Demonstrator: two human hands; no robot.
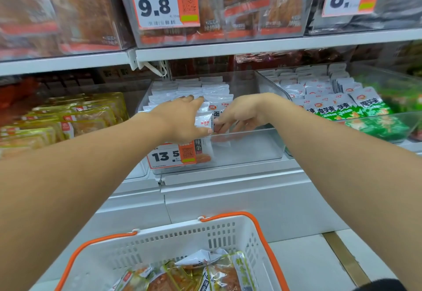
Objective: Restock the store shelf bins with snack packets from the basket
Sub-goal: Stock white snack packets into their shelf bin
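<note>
Below my hands, nearest me, I see the basket [228, 233] with several snack packets [182, 277] left inside, so restocking is far from finished by my judgement. Up ahead, my left hand [182, 121] grips a small white packet [204, 121] at the front of the clear bin [251, 147]. My right hand [242, 115], just beside it, has its fingers curled toward the same packet, though I cannot tell if it pinches it. Beyond my fingers, white packets [205, 92] fill the bin's back rows; its front floor, under my right hand, looks bare.
</note>
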